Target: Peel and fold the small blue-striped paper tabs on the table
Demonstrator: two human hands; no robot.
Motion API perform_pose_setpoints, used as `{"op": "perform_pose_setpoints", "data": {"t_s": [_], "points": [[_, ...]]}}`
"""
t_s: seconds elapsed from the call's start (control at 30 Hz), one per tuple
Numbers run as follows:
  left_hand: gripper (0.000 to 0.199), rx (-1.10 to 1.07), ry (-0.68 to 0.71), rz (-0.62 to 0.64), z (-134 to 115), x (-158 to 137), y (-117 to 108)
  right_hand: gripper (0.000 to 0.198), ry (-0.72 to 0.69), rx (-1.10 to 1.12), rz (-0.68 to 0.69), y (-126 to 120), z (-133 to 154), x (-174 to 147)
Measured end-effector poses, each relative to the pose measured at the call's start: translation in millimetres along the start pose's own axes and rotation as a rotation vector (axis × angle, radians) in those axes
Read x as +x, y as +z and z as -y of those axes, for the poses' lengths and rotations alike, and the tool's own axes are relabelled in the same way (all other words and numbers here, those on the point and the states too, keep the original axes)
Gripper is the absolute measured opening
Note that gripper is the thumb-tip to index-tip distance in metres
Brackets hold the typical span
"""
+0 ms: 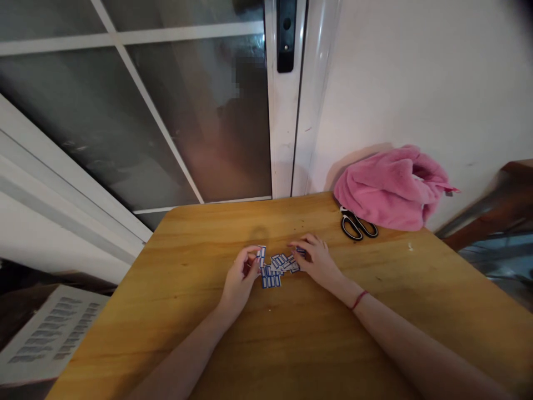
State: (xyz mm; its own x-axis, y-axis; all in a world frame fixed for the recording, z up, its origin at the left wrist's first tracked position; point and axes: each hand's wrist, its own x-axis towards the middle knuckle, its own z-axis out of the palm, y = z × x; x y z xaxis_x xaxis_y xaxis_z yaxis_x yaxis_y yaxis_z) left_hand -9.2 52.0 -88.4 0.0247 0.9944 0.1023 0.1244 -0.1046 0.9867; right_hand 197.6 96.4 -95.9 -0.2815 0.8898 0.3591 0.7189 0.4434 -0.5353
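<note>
- A wooden table (316, 344), its grain showing.
- A crumpled pink plush cloth (387, 189) at the table's far right corner, near a white wall (416, 78).
- Scissors (352, 228) with black handles, just beside the cloth.
- A door (195, 111) with dark panes, white bars and a black fitting (285, 36).
- A white panel (52, 333) with grey print, low at the left.

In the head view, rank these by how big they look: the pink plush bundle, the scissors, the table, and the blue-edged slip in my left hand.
1. Table
2. Pink plush bundle
3. Scissors, visible part only
4. Blue-edged slip in your left hand
</note>
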Motion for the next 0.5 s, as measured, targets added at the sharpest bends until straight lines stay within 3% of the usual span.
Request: {"op": "perform_pose_setpoints", "data": {"t_s": [0.17, 0.5], "points": [[0.027, -0.020, -0.014, -0.015, 2.6, 0.5, -1.5, 0.019, -0.182, -0.099, 0.110, -7.0, -7.2, 0.2], [0.023, 0.035, 0.009, -0.001, 6.5, 1.3, -2.2, 0.016, -0.175, 0.062, 0.122, -8.6, -15.8, 8.7]]}}
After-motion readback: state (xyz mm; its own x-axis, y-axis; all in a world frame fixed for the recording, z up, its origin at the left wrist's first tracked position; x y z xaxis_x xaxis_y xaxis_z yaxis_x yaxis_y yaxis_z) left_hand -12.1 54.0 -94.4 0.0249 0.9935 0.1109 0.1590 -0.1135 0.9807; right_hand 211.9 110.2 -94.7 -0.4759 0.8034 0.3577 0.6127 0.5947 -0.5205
